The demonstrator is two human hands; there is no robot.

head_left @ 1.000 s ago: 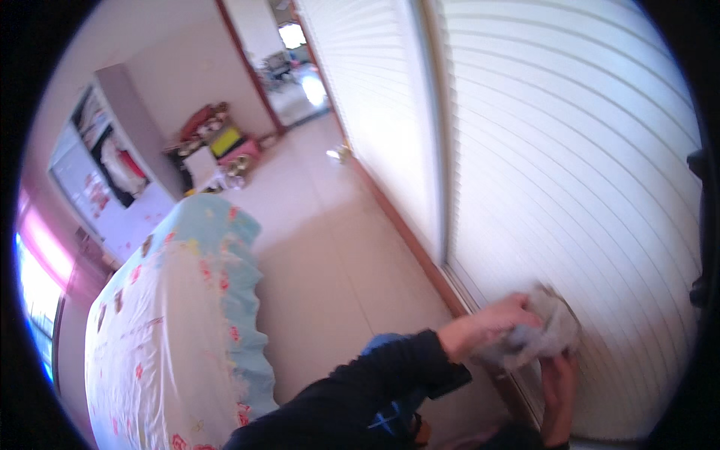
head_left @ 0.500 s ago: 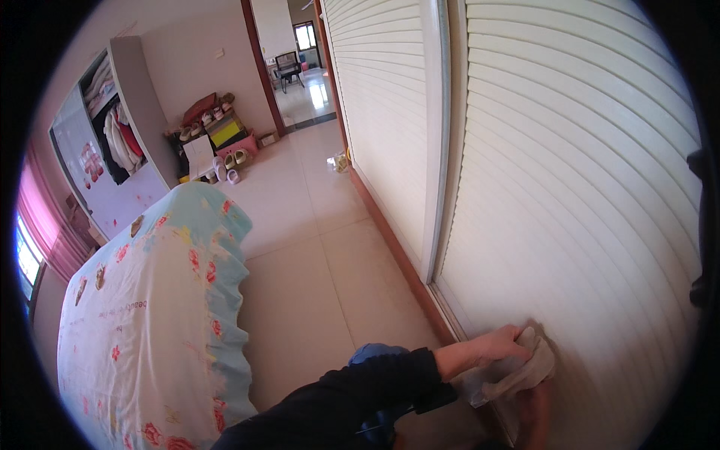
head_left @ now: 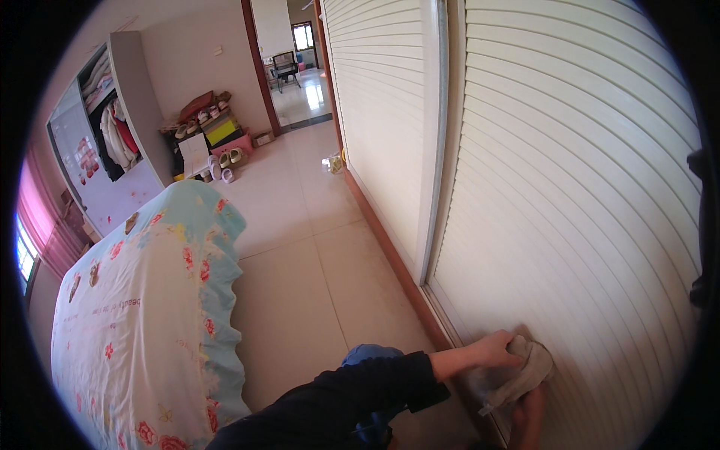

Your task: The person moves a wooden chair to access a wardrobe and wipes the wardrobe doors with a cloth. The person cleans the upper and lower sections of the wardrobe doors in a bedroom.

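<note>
A greyish-beige cloth (head_left: 523,376) is bunched up between my hands, low in front of the white louvred sliding door (head_left: 570,225). My left hand (head_left: 496,349), at the end of a black sleeve, grips its upper left side with fingers closed. From below, my right hand (head_left: 531,409) has its fingers closed on the cloth's lower side; some of those fingers are hidden behind the fabric. A thin corner of cloth hangs out toward the door's bottom track. Whether the cloth touches the door slats I cannot tell.
On the left is a bed (head_left: 150,315) with a frilled floral cover. A brown-red sill (head_left: 405,277) runs under the doors. Farther off stand an open wardrobe (head_left: 135,105), shoes (head_left: 231,157) beside stacked boxes (head_left: 221,129), and a doorway with a chair (head_left: 285,67) beyond.
The cloth has been bunched differently between my hands, its left part now lower and its end hanging down. Both hands stay on it. The whole view has shifted slightly.
</note>
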